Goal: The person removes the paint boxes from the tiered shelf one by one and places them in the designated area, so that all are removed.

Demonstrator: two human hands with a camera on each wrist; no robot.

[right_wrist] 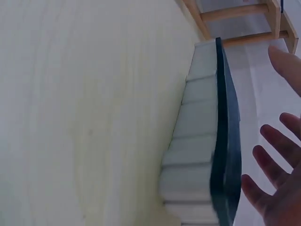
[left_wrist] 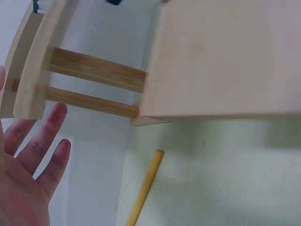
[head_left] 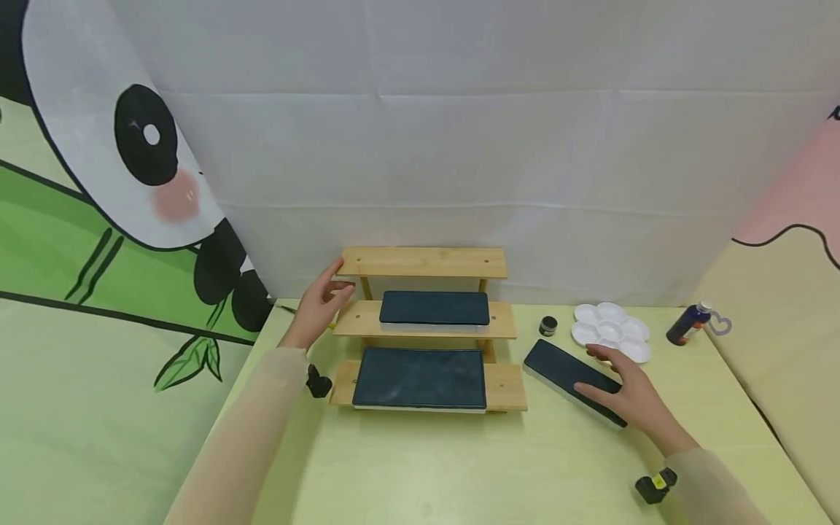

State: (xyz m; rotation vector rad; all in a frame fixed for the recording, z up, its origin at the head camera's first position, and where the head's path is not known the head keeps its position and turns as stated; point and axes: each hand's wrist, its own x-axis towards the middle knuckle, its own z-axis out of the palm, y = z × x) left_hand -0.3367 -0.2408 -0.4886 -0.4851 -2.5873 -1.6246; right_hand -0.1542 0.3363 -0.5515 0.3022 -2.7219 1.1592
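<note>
A three-tier wooden stand (head_left: 424, 262) is at the back of the table. My left hand (head_left: 322, 306) is at the left end of its top plank, index fingertip at the edge. In the left wrist view the fingers (left_wrist: 49, 136) are spread beside the planks. A white box with a dark blue top (head_left: 434, 308) is on the middle tier, and a wider dark-topped box (head_left: 420, 378) on the lowest. My right hand (head_left: 630, 394) is spread over a long, dark-topped box (head_left: 567, 375) lying slantwise on the table. That box's white, ribbed side (right_wrist: 197, 117) shows in the right wrist view.
A small dark jar (head_left: 547, 326), a white flower-shaped palette (head_left: 610, 329) and a dark blue bottle (head_left: 685, 326) with a heart-shaped loop are at the right. A yellow stick (left_wrist: 146, 186) lies left of the stand. A white cloth (head_left: 459, 160) hangs behind.
</note>
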